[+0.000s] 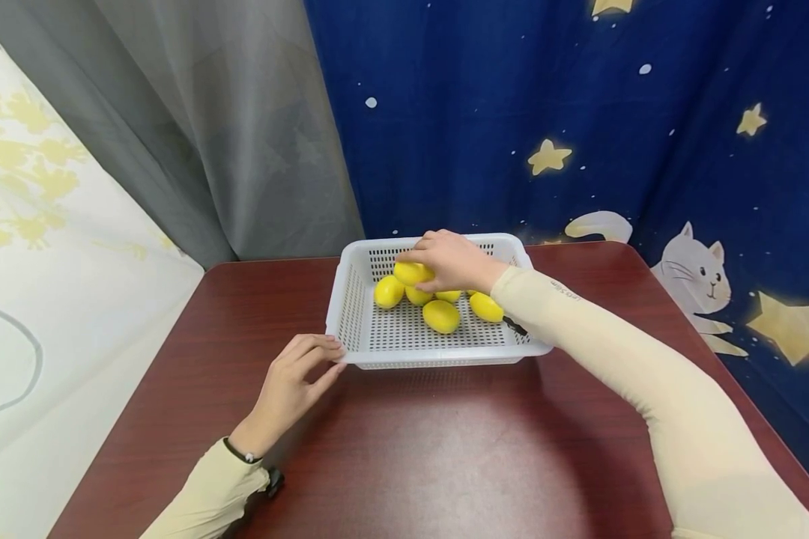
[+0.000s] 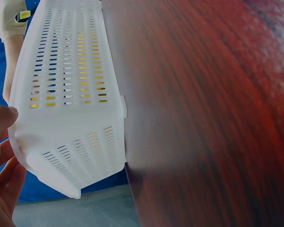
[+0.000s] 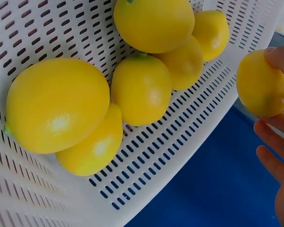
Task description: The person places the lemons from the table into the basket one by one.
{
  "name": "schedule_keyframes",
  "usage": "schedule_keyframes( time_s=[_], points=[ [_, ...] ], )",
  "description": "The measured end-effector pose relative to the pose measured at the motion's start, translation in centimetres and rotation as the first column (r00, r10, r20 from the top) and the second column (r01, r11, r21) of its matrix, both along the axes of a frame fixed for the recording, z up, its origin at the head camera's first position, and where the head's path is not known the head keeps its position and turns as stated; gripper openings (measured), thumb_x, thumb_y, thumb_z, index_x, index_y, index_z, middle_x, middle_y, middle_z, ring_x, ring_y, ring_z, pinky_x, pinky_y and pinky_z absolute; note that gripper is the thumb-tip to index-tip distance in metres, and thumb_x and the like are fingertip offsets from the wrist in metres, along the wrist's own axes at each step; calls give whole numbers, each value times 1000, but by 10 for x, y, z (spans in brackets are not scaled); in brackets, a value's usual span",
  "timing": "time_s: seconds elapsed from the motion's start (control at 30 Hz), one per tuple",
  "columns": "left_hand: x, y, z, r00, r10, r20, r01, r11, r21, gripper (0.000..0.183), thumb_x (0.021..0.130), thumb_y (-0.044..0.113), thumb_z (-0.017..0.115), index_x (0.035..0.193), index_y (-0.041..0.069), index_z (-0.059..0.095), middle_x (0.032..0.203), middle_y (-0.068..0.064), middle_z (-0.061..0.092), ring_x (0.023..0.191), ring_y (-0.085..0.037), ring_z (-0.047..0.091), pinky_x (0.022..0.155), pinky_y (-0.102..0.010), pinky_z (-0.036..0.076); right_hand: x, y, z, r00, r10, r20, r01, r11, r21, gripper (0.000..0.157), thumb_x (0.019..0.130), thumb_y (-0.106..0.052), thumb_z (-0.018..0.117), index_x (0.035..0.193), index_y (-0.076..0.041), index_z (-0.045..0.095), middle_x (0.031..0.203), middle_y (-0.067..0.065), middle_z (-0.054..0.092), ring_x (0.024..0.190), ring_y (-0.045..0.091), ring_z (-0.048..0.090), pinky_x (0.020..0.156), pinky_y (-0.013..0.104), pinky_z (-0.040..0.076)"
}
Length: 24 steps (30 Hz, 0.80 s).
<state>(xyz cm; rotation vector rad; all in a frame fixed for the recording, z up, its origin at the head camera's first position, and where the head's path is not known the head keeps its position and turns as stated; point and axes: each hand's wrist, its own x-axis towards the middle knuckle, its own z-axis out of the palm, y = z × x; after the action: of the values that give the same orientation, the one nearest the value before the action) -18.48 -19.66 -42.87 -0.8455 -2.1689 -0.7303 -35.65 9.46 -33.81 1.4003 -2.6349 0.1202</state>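
Note:
A white plastic basket (image 1: 445, 358) with slotted walls stands on the table, with several yellow lemons (image 1: 441, 317) on its floor. My right hand (image 1: 457, 260) reaches over the basket and holds one lemon (image 3: 261, 86) between thumb and fingers. In the right wrist view this lemon is apart from the others, which lie grouped together. At the near left corner, my left hand (image 1: 298, 378) grips the basket's rim. The left wrist view shows its thumb (image 2: 4, 116) against the rim and the other fingers beyond it.
The dark red wooden table (image 1: 411, 449) extends in front of the basket and to both sides. Behind its back edge hang a grey curtain (image 1: 270, 150) and a blue curtain (image 1: 458, 135) with stars. A white patterned cloth (image 1: 54, 299) hangs at the left.

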Motion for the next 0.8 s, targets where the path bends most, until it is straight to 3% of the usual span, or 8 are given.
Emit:
schedule_keyframes(
  time_s=[0.17,0.5,0.8],
  points=[
    [0,1,0,1000,0,2,0,1000,2,29,71,3,84,97,10,75,103,-5,72,102,-24,64,105,-14,43,0,-8,-7,1000,27,9,-27,999,36,56,87,-44,72,138,-25,58,130,-3,67,116,21,58,104,37,47],
    [0,0,0,1000,4,6,-4,1000,-3,32,68,1,86,97,11,75,104,-4,72,103,-24,64,105,-14,43,2,-20,-21,995,96,8,-97,992,80,56,83,-42,75,135,-26,61,125,-2,70,111,21,60,99,37,51],
    [0,-1,-1,1000,3,8,-3,1000,-4,30,70,3,85,98,11,75,104,-4,72,103,-22,64,104,-15,44,6,-28,-28,989,143,-49,-136,984,116,52,83,-42,74,131,-25,64,120,-1,72,105,21,61,99,38,52]
  ],
)
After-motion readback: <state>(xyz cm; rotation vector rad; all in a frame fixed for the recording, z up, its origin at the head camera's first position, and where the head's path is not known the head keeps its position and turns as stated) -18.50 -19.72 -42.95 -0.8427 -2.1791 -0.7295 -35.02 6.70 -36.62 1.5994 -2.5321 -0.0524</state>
